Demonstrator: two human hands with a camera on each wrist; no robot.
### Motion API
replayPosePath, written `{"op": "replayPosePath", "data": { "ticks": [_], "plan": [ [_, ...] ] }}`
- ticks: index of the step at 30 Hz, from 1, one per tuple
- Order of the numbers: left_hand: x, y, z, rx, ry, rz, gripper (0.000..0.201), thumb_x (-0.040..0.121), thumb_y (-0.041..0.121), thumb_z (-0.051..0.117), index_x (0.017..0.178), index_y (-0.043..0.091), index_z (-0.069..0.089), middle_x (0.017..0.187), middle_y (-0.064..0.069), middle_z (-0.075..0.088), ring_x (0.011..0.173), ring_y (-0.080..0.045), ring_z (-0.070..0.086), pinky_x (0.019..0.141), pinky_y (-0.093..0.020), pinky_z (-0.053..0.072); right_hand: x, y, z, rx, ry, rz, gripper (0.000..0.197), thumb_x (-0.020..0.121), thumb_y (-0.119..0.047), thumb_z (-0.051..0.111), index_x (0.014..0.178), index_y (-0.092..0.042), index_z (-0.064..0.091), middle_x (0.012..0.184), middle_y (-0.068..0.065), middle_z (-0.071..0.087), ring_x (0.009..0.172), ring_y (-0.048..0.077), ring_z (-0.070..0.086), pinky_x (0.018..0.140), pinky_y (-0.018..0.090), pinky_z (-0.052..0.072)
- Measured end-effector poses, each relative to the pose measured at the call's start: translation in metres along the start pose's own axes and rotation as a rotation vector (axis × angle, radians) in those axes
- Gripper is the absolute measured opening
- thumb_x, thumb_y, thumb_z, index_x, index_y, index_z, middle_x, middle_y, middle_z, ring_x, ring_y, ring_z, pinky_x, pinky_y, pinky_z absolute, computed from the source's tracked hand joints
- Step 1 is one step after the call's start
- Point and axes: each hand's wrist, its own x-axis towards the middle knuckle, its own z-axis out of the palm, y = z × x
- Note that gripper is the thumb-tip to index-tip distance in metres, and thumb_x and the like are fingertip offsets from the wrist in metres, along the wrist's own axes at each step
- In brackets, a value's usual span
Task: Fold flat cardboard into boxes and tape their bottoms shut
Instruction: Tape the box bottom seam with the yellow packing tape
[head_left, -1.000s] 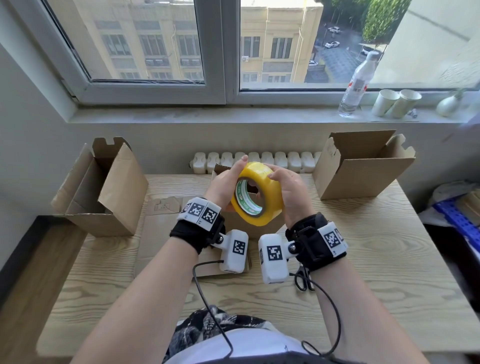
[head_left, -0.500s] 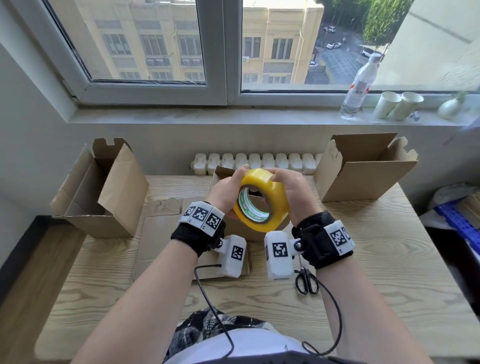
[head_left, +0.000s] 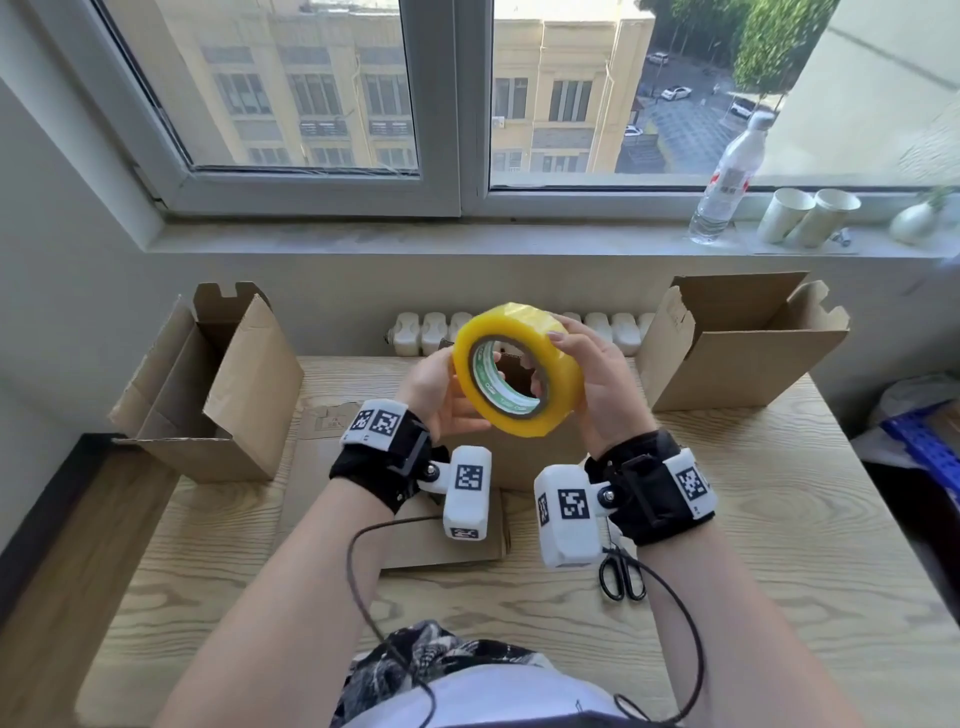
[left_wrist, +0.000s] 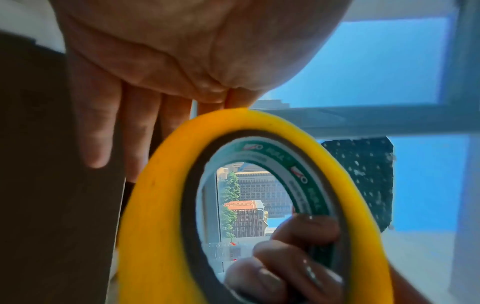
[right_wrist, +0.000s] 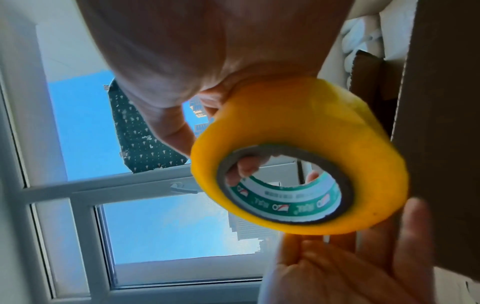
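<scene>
A yellow tape roll (head_left: 517, 369) with a green-printed core is held up over the table's middle, tilted so its hole faces me. My right hand (head_left: 597, 379) grips it, thumb on the outer face and fingers (left_wrist: 298, 246) curled through the core. My left hand (head_left: 441, 395) lies with straight fingers against the roll's left rim; in the right wrist view its open palm (right_wrist: 337, 273) sits below the roll (right_wrist: 298, 156). Flat cardboard (head_left: 311, 467) lies on the table under the hands. A folded box (head_left: 208, 389) lies on its side at the left and another (head_left: 743, 353) at the right.
Black scissors (head_left: 621, 571) lie on the wooden table (head_left: 779, 571) near my right wrist. A water bottle (head_left: 727, 176), two paper cups (head_left: 805, 215) and a small vase (head_left: 914, 223) stand on the windowsill. A white radiator (head_left: 431, 332) runs behind the table.
The roll has risen and tilted further towards me. My left hand has let go of its top edge and now lies open against its lower left side.
</scene>
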Motion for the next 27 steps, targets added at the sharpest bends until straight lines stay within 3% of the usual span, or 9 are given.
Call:
{"op": "replayPosePath", "data": {
  "ticks": [4,6,9,12,14,17,19,23,27],
  "plan": [
    [-0.003,0.005,0.010,0.075,0.050,0.102,0.067,0.098,0.064,0.033,0.106,0.009,0.070,0.099,-0.012,0.074,0.095,-0.030,0.070,0.085,-0.042,0.058,0.003,0.000,0.003,-0.124,0.010,0.041,0.022,0.096,-0.003,0.050,0.112,-0.004,0.065,0.087,0.014,0.067,0.069,0.017,0.065,0.058,0.024,0.054],
    [-0.004,0.006,0.016,0.130,0.082,0.168,0.053,0.097,0.059,0.043,0.095,0.012,0.068,0.087,-0.007,0.072,0.085,-0.023,0.069,0.077,-0.036,0.059,0.003,-0.001,0.006,-0.167,-0.009,0.044,0.022,0.095,0.001,0.049,0.111,-0.003,0.064,0.086,0.012,0.067,0.066,0.013,0.066,0.057,0.022,0.054],
    [0.000,0.007,0.015,0.186,0.146,0.298,0.037,0.099,0.040,0.052,0.078,0.011,0.063,0.080,-0.011,0.065,0.084,-0.026,0.061,0.085,-0.048,0.053,0.001,-0.003,0.006,-0.189,-0.030,0.051,0.023,0.094,0.004,0.047,0.107,-0.003,0.065,0.082,0.010,0.067,0.062,0.009,0.066,0.055,0.021,0.053],
    [-0.001,0.009,0.015,0.115,0.142,0.276,0.035,0.098,0.035,0.054,0.081,0.005,0.063,0.086,-0.019,0.061,0.081,-0.028,0.059,0.077,-0.039,0.051,-0.002,-0.004,0.004,-0.171,-0.044,0.043,0.025,0.094,0.004,0.046,0.108,-0.004,0.065,0.083,0.009,0.068,0.065,0.009,0.067,0.057,0.020,0.053],
    [-0.004,0.008,0.017,0.105,0.121,0.200,0.041,0.096,0.045,0.052,0.083,0.008,0.065,0.089,-0.014,0.067,0.081,-0.027,0.065,0.076,-0.033,0.053,-0.005,-0.005,0.004,-0.158,-0.052,0.035,0.027,0.094,0.003,0.046,0.109,-0.006,0.066,0.085,0.007,0.069,0.068,0.008,0.068,0.059,0.019,0.052],
    [-0.006,0.003,0.018,0.110,0.077,0.124,0.054,0.093,0.059,0.047,0.096,0.010,0.069,0.099,-0.013,0.073,0.095,-0.027,0.069,0.085,-0.040,0.057,-0.006,-0.005,0.003,-0.142,-0.060,0.023,0.025,0.092,0.001,0.051,0.111,-0.006,0.066,0.088,0.007,0.070,0.071,0.008,0.068,0.060,0.019,0.053],
    [-0.007,0.003,0.017,0.090,0.090,0.144,0.052,0.093,0.059,0.048,0.094,0.011,0.069,0.099,-0.014,0.073,0.097,-0.030,0.069,0.086,-0.043,0.058,-0.007,-0.004,0.002,-0.132,-0.059,0.021,0.031,0.083,-0.009,0.056,0.112,-0.009,0.067,0.094,0.007,0.071,0.078,0.011,0.069,0.063,0.021,0.054],
    [-0.013,0.008,0.015,-0.011,0.096,0.091,0.060,0.095,0.060,0.043,0.101,0.005,0.067,0.091,-0.018,0.071,0.086,-0.036,0.070,0.069,-0.043,0.060,-0.011,-0.004,-0.001,-0.013,-0.164,0.001,0.051,0.075,-0.008,0.052,0.124,-0.016,0.065,0.109,0.017,0.068,0.092,0.027,0.067,0.078,0.035,0.056],
    [-0.018,0.009,0.010,0.006,0.018,-0.012,0.067,0.095,0.055,0.032,0.104,0.000,0.068,0.099,-0.024,0.072,0.090,-0.037,0.071,0.072,-0.041,0.058,-0.010,-0.008,0.003,0.049,-0.223,-0.062,0.054,0.078,-0.004,0.053,0.131,-0.014,0.059,0.100,0.016,0.070,0.082,0.029,0.069,0.069,0.031,0.056]
  ]
}}
